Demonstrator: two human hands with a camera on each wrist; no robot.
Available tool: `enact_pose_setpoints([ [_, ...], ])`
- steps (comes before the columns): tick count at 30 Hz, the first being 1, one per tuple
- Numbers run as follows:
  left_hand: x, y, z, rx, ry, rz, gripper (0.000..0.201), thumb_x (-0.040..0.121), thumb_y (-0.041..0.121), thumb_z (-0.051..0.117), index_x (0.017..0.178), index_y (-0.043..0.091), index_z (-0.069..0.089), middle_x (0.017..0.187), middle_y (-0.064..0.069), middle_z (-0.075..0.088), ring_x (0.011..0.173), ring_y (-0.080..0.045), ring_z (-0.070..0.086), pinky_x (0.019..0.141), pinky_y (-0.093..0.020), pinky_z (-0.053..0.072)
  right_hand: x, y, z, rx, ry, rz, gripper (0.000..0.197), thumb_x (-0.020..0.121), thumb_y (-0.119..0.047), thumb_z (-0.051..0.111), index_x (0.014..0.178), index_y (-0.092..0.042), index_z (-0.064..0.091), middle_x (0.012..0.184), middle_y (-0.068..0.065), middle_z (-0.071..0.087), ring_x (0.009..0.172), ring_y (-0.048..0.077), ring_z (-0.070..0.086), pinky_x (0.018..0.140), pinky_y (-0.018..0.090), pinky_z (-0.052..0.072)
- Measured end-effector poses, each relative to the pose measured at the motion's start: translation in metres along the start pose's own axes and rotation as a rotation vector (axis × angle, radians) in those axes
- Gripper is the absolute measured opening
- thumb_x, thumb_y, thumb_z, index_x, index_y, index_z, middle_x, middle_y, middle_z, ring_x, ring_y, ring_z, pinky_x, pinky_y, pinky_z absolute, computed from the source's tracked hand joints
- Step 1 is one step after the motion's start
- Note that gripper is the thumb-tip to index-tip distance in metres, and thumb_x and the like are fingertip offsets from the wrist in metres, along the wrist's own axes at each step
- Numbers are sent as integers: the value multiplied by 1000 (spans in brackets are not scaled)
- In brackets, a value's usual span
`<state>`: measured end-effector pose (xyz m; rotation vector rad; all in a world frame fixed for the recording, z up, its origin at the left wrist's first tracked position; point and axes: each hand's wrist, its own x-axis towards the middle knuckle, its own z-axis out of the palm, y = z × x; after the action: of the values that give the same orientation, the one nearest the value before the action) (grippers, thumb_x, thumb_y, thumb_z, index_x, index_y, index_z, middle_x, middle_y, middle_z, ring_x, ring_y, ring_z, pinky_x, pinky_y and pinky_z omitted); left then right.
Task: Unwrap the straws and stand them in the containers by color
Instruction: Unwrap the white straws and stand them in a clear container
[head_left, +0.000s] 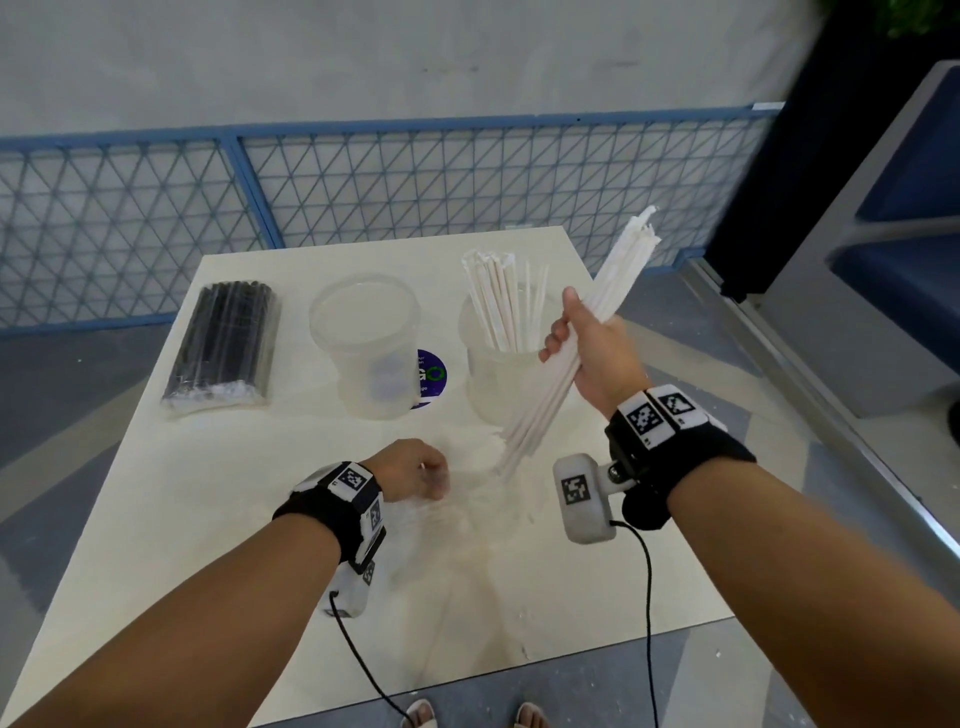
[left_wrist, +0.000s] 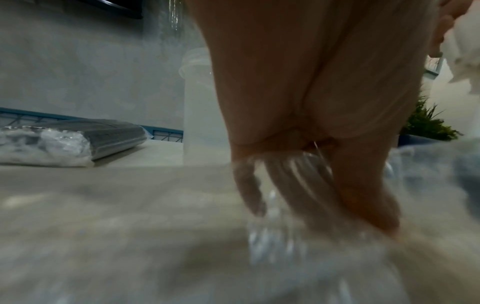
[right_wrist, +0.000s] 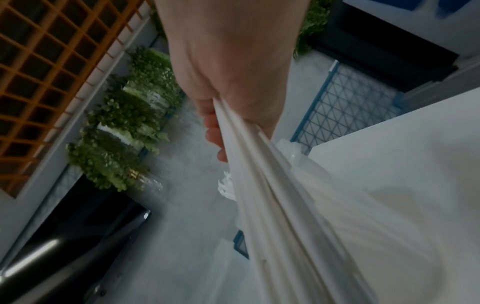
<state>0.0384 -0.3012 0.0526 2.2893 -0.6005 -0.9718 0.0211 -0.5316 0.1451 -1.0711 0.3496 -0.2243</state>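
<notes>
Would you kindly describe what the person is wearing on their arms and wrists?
Both forearms are bare, with no sleeves. Each wrist carries a black strap with white tiles printed with black square-patterned markers. A rounded white camera housing, also bearing a marker, hangs under each wrist, and a thin black cable runs from it towards the body.

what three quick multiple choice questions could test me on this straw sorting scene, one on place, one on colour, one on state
1. Where does the pack of black straws lie?
A. left of both containers
B. between them
C. in the right hand

2. What colour are the straws standing in the right container?
A. black
B. white
C. green

3. What state is the middle container in?
A. empty
B. full of straws
C. tipped over

Answers: 1 A, it lies flat at the table's left. 2 B, white straws stand inside. 3 A, upright with no straws in it.
</notes>
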Motion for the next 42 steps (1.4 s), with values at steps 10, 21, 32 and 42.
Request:
enact_pose_setpoints([
  [10, 31, 67, -60, -393, 435, -114, 49, 92, 38, 51, 130, 7, 44, 98, -8, 56, 65, -17, 58, 59, -27, 44, 37, -58, 17, 357, 155, -164, 38, 95, -27, 50, 62, -12, 43, 47, 0, 40, 44, 14, 42, 52, 27, 45],
  [21, 44, 89, -59, -1004, 448, -61, 67, 90, 3, 54, 145, 1, 16, 84, -9, 55, 64, -21, 59, 55, -24, 53, 53, -19, 17, -387, 145, -281, 30, 90, -28, 57, 73, -3, 58, 67, 4, 63, 67, 9, 59, 80, 28, 49],
  [32, 46, 94, -53, -1035, 422, -65, 72, 88, 3, 57, 144, -1, 12, 85, -13, 58, 68, -20, 61, 65, -25, 55, 57, -7, 15, -697, 5, -191, 53, 73, -18, 77, 118, -14, 51, 111, 2, 52, 107, 17, 51, 92, 28, 44],
  [42, 28, 46, -50, -182, 331, -70, 43, 85, 28, 64, 122, 9, 55, 93, -1, 52, 89, -19, 52, 76, -22, 39, 23, -24, 23, -934, -80, -753, 22, 82, -15, 67, 101, -8, 58, 82, -3, 52, 70, -2, 47, 68, 8, 37],
])
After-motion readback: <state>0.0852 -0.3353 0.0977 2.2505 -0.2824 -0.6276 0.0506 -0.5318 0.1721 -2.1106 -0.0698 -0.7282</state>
